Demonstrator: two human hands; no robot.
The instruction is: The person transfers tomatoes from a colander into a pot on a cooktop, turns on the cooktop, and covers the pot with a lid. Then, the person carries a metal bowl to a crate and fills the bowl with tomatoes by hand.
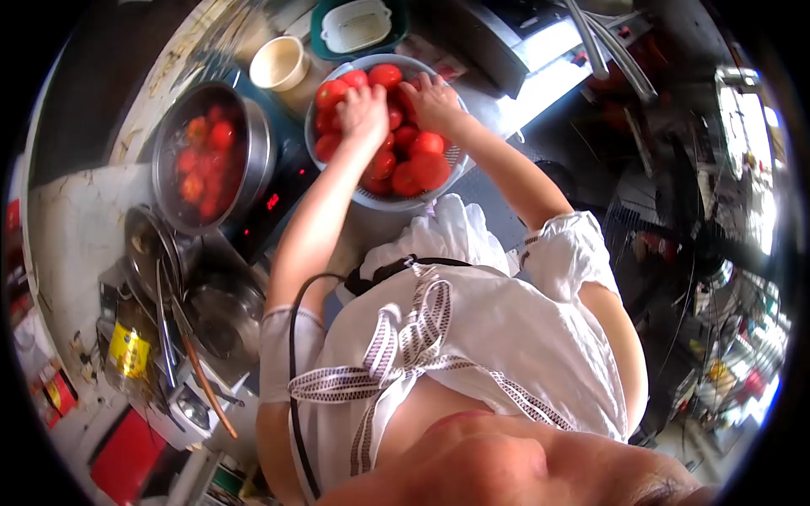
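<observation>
A pale blue-grey colander (456,171) is heaped with red tomatoes (430,170) in front of me. My left hand (365,115) rests on the tomatoes in its middle, fingers stretched downward and slightly apart. Over the tomatoes at the far right rim lies my right hand (432,98), its fingers spread and touching a tomato beside them. The undersides of both hands are hidden. To the left, a steel pot (253,160) holds more tomatoes in liquid and stands by a dark hob with red lit digits (272,201).
Behind the colander are a cream bowl (279,64) and a white basket (356,25) in a green basin (317,31). Pans (221,316), a wooden-handled utensil (207,379) and a yellow-labelled jar (129,351) stand at my left. A fan (717,244) is at the right.
</observation>
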